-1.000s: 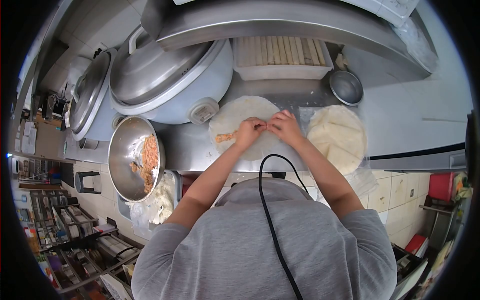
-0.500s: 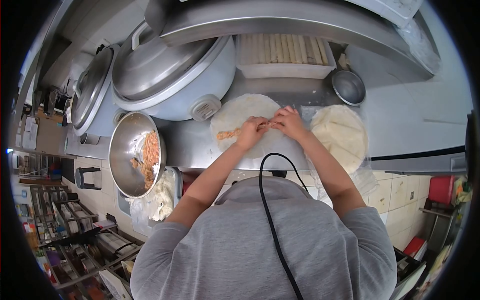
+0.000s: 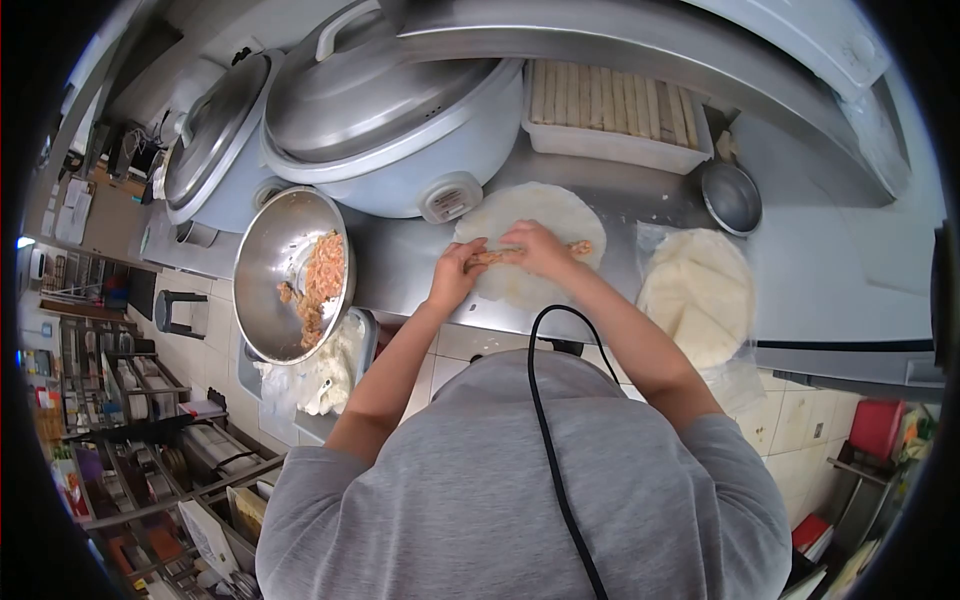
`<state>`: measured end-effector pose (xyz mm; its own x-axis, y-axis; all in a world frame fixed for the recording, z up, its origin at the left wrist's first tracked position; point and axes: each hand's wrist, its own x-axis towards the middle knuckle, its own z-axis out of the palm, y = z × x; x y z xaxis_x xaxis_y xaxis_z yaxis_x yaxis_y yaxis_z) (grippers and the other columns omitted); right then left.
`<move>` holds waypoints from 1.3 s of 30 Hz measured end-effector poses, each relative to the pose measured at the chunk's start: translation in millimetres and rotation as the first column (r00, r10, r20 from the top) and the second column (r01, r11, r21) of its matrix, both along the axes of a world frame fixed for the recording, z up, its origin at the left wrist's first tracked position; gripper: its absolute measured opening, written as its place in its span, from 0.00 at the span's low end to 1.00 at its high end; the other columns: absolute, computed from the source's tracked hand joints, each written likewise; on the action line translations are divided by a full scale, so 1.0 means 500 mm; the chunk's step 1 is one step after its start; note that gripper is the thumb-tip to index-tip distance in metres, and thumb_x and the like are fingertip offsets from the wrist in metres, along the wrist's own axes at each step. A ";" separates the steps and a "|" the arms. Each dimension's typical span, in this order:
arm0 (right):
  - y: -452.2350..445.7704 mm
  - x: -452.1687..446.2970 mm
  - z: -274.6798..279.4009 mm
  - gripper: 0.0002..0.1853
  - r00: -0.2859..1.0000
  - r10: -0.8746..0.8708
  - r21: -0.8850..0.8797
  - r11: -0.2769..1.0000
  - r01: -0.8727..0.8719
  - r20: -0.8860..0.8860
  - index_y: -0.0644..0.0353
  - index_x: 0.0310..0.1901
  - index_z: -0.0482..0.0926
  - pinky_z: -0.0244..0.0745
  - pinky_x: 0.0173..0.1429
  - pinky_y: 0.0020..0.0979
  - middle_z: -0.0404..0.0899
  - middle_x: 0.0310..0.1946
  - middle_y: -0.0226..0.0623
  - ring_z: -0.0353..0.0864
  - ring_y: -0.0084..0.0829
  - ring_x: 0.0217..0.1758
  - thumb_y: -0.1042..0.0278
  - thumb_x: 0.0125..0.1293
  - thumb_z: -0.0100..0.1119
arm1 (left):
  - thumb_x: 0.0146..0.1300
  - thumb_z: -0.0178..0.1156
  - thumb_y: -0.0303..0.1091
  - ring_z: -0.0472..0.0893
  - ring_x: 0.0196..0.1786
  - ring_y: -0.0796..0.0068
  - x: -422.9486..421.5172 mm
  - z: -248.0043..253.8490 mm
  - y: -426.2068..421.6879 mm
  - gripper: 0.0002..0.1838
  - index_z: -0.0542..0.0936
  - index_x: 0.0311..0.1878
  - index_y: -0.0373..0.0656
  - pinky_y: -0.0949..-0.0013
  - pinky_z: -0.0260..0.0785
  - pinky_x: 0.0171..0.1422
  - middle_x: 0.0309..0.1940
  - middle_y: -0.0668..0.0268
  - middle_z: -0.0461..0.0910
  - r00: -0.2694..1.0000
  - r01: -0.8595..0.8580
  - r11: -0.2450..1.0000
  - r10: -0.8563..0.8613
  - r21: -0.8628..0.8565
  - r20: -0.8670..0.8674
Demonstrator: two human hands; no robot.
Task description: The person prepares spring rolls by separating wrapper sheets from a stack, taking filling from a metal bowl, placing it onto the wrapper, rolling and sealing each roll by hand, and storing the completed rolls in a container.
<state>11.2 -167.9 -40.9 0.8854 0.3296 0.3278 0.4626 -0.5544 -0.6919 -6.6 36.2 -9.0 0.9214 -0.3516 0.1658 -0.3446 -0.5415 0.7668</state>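
Observation:
A round, thin spring roll wrapper [image 3: 530, 205] lies flat on the steel counter. Across it runs a narrow strip of orange-pink minced filling [image 3: 582, 246]. My left hand [image 3: 457, 274] pinches the strip's left end near the wrapper's edge. Over the strip's middle, my right hand [image 3: 540, 250] is bent with its fingertips on the filling, and the strip's right end sticks out past it. More of the mince [image 3: 324, 268] sits in a steel bowl [image 3: 262, 235] to the left. On the right, a stack of wrappers [image 3: 700, 295] rests on clear plastic.
Two big lidded cookers [image 3: 400, 180] stand at the back left. A white tub [image 3: 620, 145] of finished rolls [image 3: 610, 100] and a small metal bowl [image 3: 732, 198] are behind the wrapper. A steel shelf [image 3: 640, 45] overhangs the counter. A black cable [image 3: 545, 430] hangs over my shirt.
My left hand has moved from the middle of the strip to its left end. My right hand has shifted inward from the right end, and the filling now reaches further right. The view has shifted.

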 end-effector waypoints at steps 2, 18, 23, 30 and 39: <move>0.014 -0.015 0.036 0.11 0.999 0.041 -0.151 0.988 -0.045 -0.026 0.59 0.38 0.82 0.72 0.50 0.33 0.77 0.38 0.34 0.75 0.36 0.46 0.72 0.51 0.63 | 0.46 0.67 0.22 0.78 0.43 0.62 0.002 0.007 0.005 0.26 0.77 0.52 0.41 0.66 0.71 0.49 0.40 0.58 0.80 1.000 0.017 1.000 -0.017 0.014 0.012; -0.212 -0.141 0.096 0.12 0.965 0.227 -0.403 0.902 -0.157 0.133 0.50 0.41 0.80 0.68 0.53 0.35 0.77 0.39 0.27 0.73 0.34 0.48 0.63 0.55 0.61 | 0.51 0.66 0.29 0.76 0.43 0.65 -0.003 0.010 0.030 0.17 0.80 0.46 0.38 0.68 0.69 0.48 0.38 0.58 0.79 0.987 -0.049 0.999 0.050 0.008 -0.150; -0.187 -0.099 0.069 0.05 0.876 0.429 -0.619 0.756 -0.214 0.221 0.56 0.32 0.76 0.69 0.49 0.36 0.75 0.36 0.33 0.73 0.34 0.45 0.66 0.57 0.58 | 0.58 0.62 0.35 0.75 0.45 0.68 0.021 -0.016 0.044 0.15 0.81 0.46 0.38 0.69 0.68 0.52 0.39 0.59 0.79 0.945 -0.091 0.969 0.011 -0.230 -0.327; -0.166 -0.002 0.087 0.04 0.988 -0.096 0.077 0.991 0.106 -0.121 0.59 0.31 0.74 0.72 0.42 0.34 0.72 0.32 0.36 0.74 0.37 0.42 0.69 0.57 0.56 | 0.61 0.58 0.41 0.70 0.54 0.66 0.028 -0.017 0.058 0.17 0.82 0.46 0.39 0.67 0.64 0.59 0.48 0.62 0.79 0.954 0.075 0.973 -0.134 -0.218 -0.268; -0.191 -0.100 0.060 0.06 0.849 0.505 -0.517 0.774 -0.365 0.156 0.57 0.31 0.73 0.69 0.50 0.37 0.74 0.32 0.34 0.75 0.37 0.41 0.68 0.53 0.58 | 0.65 0.51 0.50 0.68 0.57 0.66 0.024 -0.014 0.054 0.23 0.80 0.49 0.39 0.65 0.58 0.64 0.49 0.61 0.79 0.940 -0.005 0.976 -0.070 -0.217 -0.335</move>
<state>-39.0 -263.4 -11.0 0.5061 0.8272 0.2441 0.8594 -0.4598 -0.2235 5.6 63.2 -16.0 0.9241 -0.3735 -0.0806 -0.0588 -0.3473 0.9359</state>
